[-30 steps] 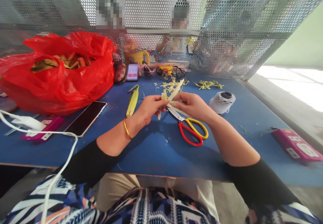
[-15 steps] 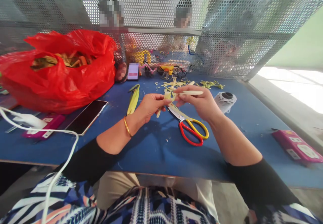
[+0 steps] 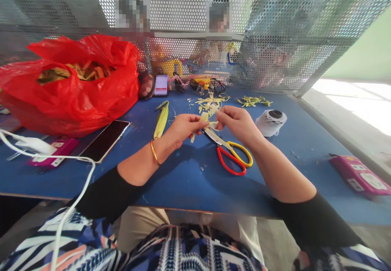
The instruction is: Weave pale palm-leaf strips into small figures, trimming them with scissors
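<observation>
My left hand [image 3: 185, 129], with a gold bangle at the wrist, pinches a pale green husk piece [image 3: 204, 117] between thumb and fingers. Close on its right, my right hand [image 3: 233, 121] has its fingers pressed together at a pale strip beside that piece. Scissors [image 3: 232, 160] with one red and one yellow handle lie just below the hands, blades toward the husk. Pale husk scraps [image 3: 210, 101] are scattered behind the hands. A longer green husk [image 3: 161, 120] rests left of them, and a spool of white thread [image 3: 271, 123] stands to the right.
A red plastic bag [image 3: 122, 87] of dried husks fills the left. Near it are a dark phone [image 3: 105, 141], a white cable [image 3: 88, 181] and a magenta box [image 3: 56, 153]. Another magenta box [image 3: 360, 175] lies far right. Behind stands a perforated metal screen [image 3: 183, 14], with people beyond.
The pale stick-like piece that pointed right from my right hand no longer shows there. My right hand has shifted slightly, its fingers now bent down by the husk. My left hand has barely moved.
</observation>
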{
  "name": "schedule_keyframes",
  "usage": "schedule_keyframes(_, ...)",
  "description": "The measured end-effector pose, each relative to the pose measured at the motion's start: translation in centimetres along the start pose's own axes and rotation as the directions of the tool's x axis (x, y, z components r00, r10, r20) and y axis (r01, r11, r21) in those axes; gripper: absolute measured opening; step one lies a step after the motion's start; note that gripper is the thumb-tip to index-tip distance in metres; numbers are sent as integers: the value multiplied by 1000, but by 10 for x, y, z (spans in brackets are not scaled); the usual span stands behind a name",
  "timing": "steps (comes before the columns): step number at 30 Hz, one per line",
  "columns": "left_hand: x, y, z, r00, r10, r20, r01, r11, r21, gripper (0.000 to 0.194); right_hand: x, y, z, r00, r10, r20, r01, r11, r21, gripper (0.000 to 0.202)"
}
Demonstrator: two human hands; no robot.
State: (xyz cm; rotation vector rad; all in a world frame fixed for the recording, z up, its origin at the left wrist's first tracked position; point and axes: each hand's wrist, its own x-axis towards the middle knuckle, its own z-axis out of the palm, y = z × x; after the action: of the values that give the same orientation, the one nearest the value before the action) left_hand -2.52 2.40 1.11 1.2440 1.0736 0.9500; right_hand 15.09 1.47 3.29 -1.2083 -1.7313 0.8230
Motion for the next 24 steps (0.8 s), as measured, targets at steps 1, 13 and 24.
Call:
schedule_keyframes(1,1,-1,0,1000,-1,-3,1,1000,-5,23,0,2,0,999,23,34,-22,1000,-19,27)
schedule_keyframes(13,-7,4,9,999,46,-23,-45,997,62,17,3,11,2,977,126,171,-123,992,-29,23)
schedule_keyframes(24,-5,-4,4,972,218,86,-234,914,332,14,2,2,2,969,85,231,-110,989,98,21)
